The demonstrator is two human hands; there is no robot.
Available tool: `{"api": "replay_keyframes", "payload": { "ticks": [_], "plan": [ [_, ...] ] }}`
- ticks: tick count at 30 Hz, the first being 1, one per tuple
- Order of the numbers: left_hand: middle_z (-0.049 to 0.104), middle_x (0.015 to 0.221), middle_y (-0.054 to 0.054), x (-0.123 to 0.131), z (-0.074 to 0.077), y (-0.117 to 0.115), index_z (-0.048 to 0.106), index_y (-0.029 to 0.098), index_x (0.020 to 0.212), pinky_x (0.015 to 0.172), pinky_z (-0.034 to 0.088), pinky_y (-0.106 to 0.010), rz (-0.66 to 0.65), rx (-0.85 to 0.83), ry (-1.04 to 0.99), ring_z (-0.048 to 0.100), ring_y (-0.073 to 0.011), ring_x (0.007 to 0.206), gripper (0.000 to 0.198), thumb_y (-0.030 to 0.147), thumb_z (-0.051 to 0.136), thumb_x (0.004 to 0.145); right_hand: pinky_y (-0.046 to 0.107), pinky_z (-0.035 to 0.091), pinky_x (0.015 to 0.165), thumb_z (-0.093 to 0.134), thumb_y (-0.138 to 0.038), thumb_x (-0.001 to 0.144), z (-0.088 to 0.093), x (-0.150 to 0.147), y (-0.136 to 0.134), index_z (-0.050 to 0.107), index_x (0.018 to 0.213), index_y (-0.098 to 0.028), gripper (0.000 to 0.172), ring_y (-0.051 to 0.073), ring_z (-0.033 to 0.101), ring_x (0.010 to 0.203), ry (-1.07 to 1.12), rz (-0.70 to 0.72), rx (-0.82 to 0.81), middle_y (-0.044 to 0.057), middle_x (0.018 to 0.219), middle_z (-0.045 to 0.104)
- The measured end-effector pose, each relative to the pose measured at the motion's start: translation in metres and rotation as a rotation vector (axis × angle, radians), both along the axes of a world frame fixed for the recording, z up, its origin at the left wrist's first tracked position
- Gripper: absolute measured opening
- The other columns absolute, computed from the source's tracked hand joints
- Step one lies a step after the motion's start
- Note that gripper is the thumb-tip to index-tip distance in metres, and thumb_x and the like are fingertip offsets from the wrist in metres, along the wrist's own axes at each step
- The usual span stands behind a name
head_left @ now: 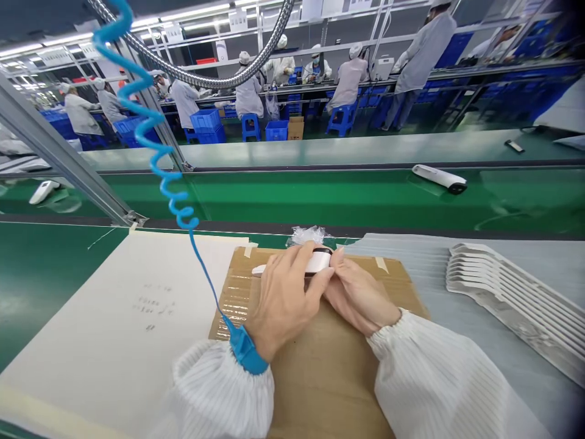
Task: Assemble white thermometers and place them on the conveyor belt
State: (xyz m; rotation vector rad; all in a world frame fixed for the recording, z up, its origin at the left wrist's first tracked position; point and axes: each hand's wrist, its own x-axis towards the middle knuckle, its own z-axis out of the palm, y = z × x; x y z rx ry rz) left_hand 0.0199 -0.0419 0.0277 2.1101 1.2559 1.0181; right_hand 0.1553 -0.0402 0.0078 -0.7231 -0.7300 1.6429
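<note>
As I pinch the white plastic device with a black end [319,262] between my left hand [286,299] and right hand [361,292] above a flat brown cardboard sheet [320,378], this step calls for a steady, even hold.

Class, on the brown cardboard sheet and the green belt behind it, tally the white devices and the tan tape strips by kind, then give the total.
White plastic handheld devices: 3
Tan tape strips: 2
Total: 5
</note>
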Motion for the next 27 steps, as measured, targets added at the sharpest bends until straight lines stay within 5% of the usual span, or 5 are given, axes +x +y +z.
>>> {"api": "replay_keyframes", "payload": {
  "ticks": [9, 16, 19, 22, 27],
  "plan": [
    [0.071, 0.131, -0.012, 0.008, -0.003, -0.005, 0.062, 0.018, 0.132, 0.096, 0.058, -0.038, 0.074, 0.343, 0.090, 0.070, -0.0256, 0.117, 0.032, 0.029, 0.052, 0.104, 0.045, 0.046, 0.116, 0.081, -0.050, 0.083, 0.005, -0.003, 0.000, 0.076, 0.096, -0.026, 0.029, 0.027, 0.064, 0.125, 0.032, -0.026, 0.000, 0.005, 0.108, 0.077],
    [0.076, 0.122, -0.003, -0.017, -0.004, 0.020, 0.058, 0.029, 0.137, 0.095, 0.053, -0.040, -0.003, -0.135, 0.043, 0.070, -0.0265, 0.113, 0.041, 0.047, 0.057, 0.100, 0.042, 0.049, 0.115, 0.065, -0.055, 0.095, 0.006, 0.006, 0.007, 0.073, 0.096, -0.022, 0.034, 0.025, 0.065, 0.122, 0.011, -0.151, -0.096, 0.006, 0.104, 0.075],
    [0.075, 0.084, -0.004, -0.020, -0.004, 0.027, 0.067, 0.021, 0.102, 0.070, 0.051, -0.031, 0.026, -0.380, -0.122, 0.070, -0.0206, 0.078, 0.039, 0.053, 0.045, 0.103, 0.042, 0.047, 0.117, 0.064, -0.053, 0.097, 0.006, 0.014, 0.010, 0.073, 0.099, -0.022, 0.032, 0.024, 0.064, 0.127, 0.009, -0.172, -0.101, 0.008, 0.114, 0.076],
    [0.056, 0.055, 0.000, -0.017, -0.002, 0.029, 0.052, 0.020, 0.069, 0.044, 0.032, -0.025, 0.007, -0.666, -0.323, 0.044, -0.0100, 0.041, 0.058, 0.063, 0.033, 0.103, 0.046, 0.045, 0.118, 0.068, -0.052, 0.095, 0.003, 0.017, 0.010, 0.074, 0.104, -0.023, 0.032, 0.026, 0.062, 0.130, -0.024, -0.124, -0.008, 0.009, 0.124, 0.075],
    [0.055, 0.058, 0.002, -0.018, 0.003, 0.030, 0.054, 0.018, 0.074, 0.038, 0.016, -0.022, -0.066, -0.852, -0.461, 0.030, -0.0037, 0.035, 0.060, 0.072, 0.042, 0.096, 0.049, 0.045, 0.117, 0.074, -0.062, 0.086, -0.003, 0.016, 0.010, 0.076, 0.106, -0.023, 0.043, 0.028, 0.066, 0.125, -0.074, -0.151, 0.041, 0.009, 0.120, 0.076]
  ]
}}
